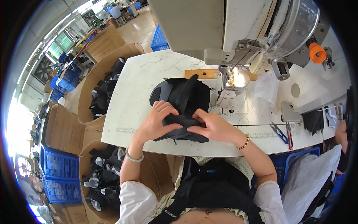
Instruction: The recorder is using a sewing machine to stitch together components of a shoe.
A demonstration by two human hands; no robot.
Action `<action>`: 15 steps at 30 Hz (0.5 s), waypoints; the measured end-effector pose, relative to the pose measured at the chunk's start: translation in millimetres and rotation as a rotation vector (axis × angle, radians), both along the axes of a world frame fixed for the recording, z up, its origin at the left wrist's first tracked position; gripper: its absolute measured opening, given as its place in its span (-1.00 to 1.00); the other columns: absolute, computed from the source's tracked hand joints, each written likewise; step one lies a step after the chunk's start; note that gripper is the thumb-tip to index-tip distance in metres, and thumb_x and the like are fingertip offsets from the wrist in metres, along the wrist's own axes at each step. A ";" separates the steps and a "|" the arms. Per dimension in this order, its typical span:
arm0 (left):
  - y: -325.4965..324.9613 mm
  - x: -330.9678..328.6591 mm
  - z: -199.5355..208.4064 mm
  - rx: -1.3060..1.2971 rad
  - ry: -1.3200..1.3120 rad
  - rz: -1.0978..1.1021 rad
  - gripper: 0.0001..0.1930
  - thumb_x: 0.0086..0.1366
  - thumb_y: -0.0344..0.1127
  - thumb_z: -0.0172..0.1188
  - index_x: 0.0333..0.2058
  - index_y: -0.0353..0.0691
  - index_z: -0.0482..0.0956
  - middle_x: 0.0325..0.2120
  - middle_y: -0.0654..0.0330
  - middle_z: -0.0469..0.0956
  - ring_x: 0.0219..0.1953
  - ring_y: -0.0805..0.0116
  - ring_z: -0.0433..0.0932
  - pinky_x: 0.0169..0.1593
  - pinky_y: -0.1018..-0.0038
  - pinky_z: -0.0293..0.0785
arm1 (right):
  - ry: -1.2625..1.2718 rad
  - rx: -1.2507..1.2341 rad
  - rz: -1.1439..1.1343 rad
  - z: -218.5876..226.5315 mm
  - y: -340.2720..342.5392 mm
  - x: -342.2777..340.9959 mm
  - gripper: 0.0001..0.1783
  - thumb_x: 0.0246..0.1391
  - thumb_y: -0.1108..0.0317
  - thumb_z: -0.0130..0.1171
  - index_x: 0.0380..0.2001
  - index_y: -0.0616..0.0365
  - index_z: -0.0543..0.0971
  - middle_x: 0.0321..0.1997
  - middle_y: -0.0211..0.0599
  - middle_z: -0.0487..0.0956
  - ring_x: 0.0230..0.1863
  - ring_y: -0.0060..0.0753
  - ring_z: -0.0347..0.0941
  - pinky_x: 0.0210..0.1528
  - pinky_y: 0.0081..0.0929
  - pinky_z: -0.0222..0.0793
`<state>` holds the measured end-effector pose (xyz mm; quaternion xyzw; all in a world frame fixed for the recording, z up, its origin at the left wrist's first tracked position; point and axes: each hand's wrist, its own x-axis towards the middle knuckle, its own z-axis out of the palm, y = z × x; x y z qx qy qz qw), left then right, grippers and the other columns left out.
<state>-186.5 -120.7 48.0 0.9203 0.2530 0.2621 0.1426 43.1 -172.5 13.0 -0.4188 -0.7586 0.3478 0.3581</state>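
A pile of black fabric pieces [182, 95] lies on the white sewing table [130, 97], just left of the sewing machine's needle area [233, 80]. My left hand [158, 119] and my right hand [210, 127] both pinch the nearest black piece [181, 132] at the table's front edge, fingers curled over it. The left wrist wears a pale bangle, the right a beaded bracelet.
A large white industrial sewing machine [231, 30] stands at the back right. Small blue-handled snips [279, 133] lie on the table at right. Cardboard boxes [99, 97] holding black and white pieces sit left of the table, with blue crates [59, 175] beside them. A white bag [309, 179] is at lower right.
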 end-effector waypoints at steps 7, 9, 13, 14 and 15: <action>-16.5 -7.5 7.9 0.256 -0.361 0.612 -0.66 0.08 -0.53 0.29 -0.12 -0.28 0.50 -0.12 0.04 0.43 -0.02 0.11 0.43 0.02 0.32 0.38 | 0.635 -0.571 0.039 15.5 53.3 -23.4 -0.70 0.16 0.21 0.21 -0.21 0.19 0.44 -0.33 -0.52 0.54 -0.44 -0.78 0.43 -0.49 -0.67 0.31; -30.7 -9.9 11.6 0.141 -0.499 0.711 -0.67 0.11 -0.55 0.25 -0.11 -0.30 0.49 -0.10 0.02 0.42 -0.02 0.10 0.43 0.03 0.32 0.38 | 1.017 -0.654 0.144 24.7 66.1 -31.0 -0.70 0.22 0.30 0.12 -0.07 0.19 0.38 -0.19 -0.43 0.55 -0.33 -0.64 0.52 -0.27 -0.60 0.51; -42.9 10.7 -2.9 0.183 -0.323 0.699 -0.22 0.09 -0.43 0.28 0.27 -0.30 0.09 0.18 -0.16 0.17 0.20 -0.13 0.25 0.12 0.19 0.35 | 1.272 -0.693 0.136 33.2 76.3 -54.4 -0.79 0.22 0.30 0.12 -0.19 0.16 0.39 -0.25 -0.35 0.55 -0.27 -0.49 0.53 -0.18 -0.50 0.48; -37.6 18.9 -9.0 0.135 -0.349 0.725 -0.17 0.09 -0.45 0.26 0.30 -0.28 0.02 0.18 -0.15 0.19 0.21 -0.11 0.26 0.13 0.19 0.35 | 1.316 -0.675 0.167 32.7 75.1 -59.3 -0.81 0.21 0.30 0.13 -0.25 0.16 0.38 -0.27 -0.31 0.55 -0.28 -0.44 0.53 -0.19 -0.48 0.47; -30.3 27.7 -15.3 0.089 -0.383 0.740 -0.13 0.08 -0.46 0.25 0.32 -0.25 -0.05 0.17 -0.13 0.22 0.21 -0.09 0.27 0.14 0.18 0.34 | 1.300 -0.701 0.144 31.7 73.7 -62.7 -0.82 0.21 0.31 0.12 -0.25 0.16 0.39 -0.29 -0.31 0.55 -0.29 -0.45 0.52 -0.20 -0.47 0.45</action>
